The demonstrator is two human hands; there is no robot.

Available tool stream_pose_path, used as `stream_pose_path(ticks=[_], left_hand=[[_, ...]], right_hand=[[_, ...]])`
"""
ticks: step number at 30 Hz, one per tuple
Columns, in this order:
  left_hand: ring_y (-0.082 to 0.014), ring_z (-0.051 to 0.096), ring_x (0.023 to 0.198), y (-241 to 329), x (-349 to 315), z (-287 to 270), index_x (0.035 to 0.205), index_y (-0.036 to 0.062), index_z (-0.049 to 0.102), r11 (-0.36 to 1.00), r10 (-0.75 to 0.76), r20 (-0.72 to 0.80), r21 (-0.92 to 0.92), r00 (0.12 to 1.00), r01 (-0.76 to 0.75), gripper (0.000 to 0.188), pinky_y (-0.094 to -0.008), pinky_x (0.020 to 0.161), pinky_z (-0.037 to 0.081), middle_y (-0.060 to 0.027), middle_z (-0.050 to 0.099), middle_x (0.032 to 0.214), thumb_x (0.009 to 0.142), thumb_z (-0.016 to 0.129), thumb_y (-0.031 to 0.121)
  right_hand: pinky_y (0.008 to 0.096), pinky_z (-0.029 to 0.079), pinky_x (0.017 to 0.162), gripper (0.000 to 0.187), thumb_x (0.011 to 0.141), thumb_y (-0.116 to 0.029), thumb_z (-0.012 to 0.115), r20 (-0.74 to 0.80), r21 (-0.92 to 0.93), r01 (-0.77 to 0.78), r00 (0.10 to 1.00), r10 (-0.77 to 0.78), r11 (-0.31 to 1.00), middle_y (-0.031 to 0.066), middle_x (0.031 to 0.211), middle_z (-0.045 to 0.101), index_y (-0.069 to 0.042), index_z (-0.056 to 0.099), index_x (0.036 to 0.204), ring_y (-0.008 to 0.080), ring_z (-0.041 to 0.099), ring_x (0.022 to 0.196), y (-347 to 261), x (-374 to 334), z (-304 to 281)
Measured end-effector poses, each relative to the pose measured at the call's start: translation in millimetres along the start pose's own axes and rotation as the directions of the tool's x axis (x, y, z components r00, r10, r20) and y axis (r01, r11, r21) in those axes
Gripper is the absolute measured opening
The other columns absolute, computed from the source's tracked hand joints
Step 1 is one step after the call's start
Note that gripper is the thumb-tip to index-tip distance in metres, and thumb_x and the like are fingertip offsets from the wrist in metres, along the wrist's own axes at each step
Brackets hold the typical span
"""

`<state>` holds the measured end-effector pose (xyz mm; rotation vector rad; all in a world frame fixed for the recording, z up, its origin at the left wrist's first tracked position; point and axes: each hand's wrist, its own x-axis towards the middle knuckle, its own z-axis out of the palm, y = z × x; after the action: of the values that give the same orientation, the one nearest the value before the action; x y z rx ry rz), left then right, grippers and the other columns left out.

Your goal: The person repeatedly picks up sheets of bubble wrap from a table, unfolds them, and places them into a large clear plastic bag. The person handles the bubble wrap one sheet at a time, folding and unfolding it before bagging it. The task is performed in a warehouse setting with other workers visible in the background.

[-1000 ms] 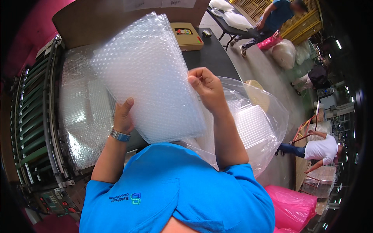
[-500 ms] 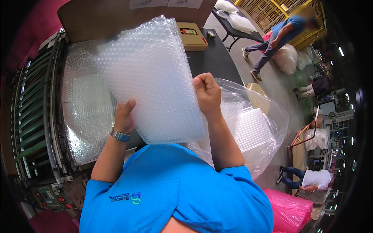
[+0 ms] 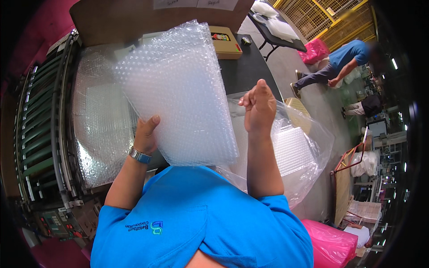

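My left hand [image 3: 146, 135] grips the left edge of a layered piece of bubble wrap [image 3: 183, 98], thumb on top and fingers hidden underneath. The wrap is tilted up in front of my chest. To its right, my right hand [image 3: 260, 107] is raised and touches nothing, its fingers loosely bent and apart. Below that hand, a large clear plastic bag [image 3: 313, 178] holds white bubble-wrap pieces [image 3: 292, 145]. More bubble wrap [image 3: 100, 116] lies flat at the left, partly covered by the piece I hold.
A green-slatted roller frame [image 3: 40, 120] runs along the left. Behind the wrap sit a cardboard box [image 3: 228, 53] and a brown panel [image 3: 134, 22] on a dark tabletop [image 3: 243, 71]. Pink plastic bundles [image 3: 330, 243] stand at lower right. A person in blue [image 3: 344, 58] walks at far right.
My right hand has left the wrap's right edge, moving right and loosening from a fist. My left hand keeps its hold. The person in blue has moved right.
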<state>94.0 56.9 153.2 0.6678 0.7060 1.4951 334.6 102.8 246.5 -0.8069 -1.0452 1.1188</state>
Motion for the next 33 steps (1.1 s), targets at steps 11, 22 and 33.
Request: stream_pose_path(ticks=[11,22,33], left_hand=[[-0.0203,0.051,0.096,-5,-2,4,0.111,-0.0001,0.043,1.0,0.022,0.0,0.006,1.0,-0.022,0.059,-0.0358,0.083,0.042,-0.0113,0.053,0.104,0.066,0.072,0.023],[-0.0202,0.049,0.098,-2,-6,6,0.115,-0.0001,0.039,0.997,-0.022,0.002,0.072,1.0,0.021,0.069,-0.0364,0.086,0.04,-0.0105,0.051,0.108,0.063,0.074,0.027],[-0.0198,0.048,0.1,-4,-6,3,0.114,0.0001,0.041,0.997,-0.012,0.007,0.072,1.0,0.012,0.068,-0.0356,0.088,0.037,-0.0099,0.051,0.108,0.063,0.074,0.028]], right_hand=[[0.0181,0.038,0.048,0.025,0.086,-0.028,0.052,-0.121,0.124,-0.015,0.992,0.03,0.992,-0.0028,0.056,0.042,-0.007,0.048,0.074,0.0053,0.041,0.049,21,11,16],[0.0192,0.039,0.05,0.018,0.083,-0.021,0.058,-0.01,-0.147,0.122,0.992,-0.125,0.982,-0.0013,0.068,0.046,-0.006,0.052,0.073,0.0039,0.043,0.055,14,20,24],[0.0213,0.041,0.05,0.018,0.084,-0.02,0.055,0.176,-0.468,0.258,0.965,-0.196,0.845,-0.0002,0.072,0.047,-0.006,0.051,0.073,0.0053,0.044,0.055,9,25,21]])
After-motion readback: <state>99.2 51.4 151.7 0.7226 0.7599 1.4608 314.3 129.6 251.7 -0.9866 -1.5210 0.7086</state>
